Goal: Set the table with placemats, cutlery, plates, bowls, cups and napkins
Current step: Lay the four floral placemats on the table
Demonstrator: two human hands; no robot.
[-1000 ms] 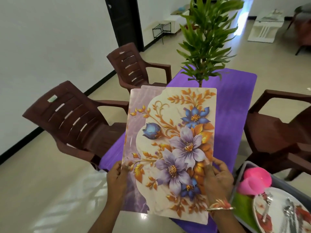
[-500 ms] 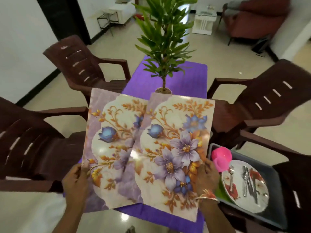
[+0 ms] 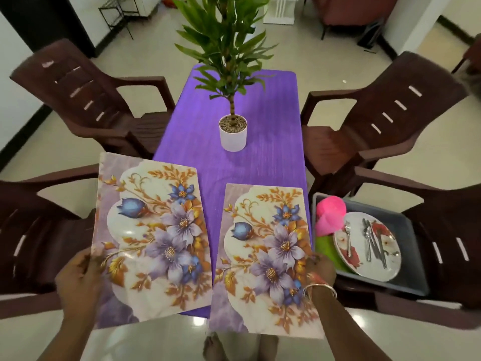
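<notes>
Placemats: left placemat (image 3: pixel 153 238), right placemat (image 3: pixel 265 259), floral. Where?
— Side by side, apart, over the near end of the purple counter (image 3: pixel 260 152); contact with it cannot be told.
Hands?
— Left hand (image 3: pixel 78 280) grips the left placemat's outer edge; right hand (image 3: pixel 321 269) pinches the right placemat's outer edge.
Why apart?
— Probably one per facing seat. Plate (image 3: pixel 364 264) and cutlery (image 3: pixel 368 238) wait in the grey tub (image 3: pixel 408 225).

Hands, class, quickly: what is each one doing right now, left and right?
Left hand: grips the left placemat at its left edge.
Right hand: grips the right placemat at its right edge.
</notes>
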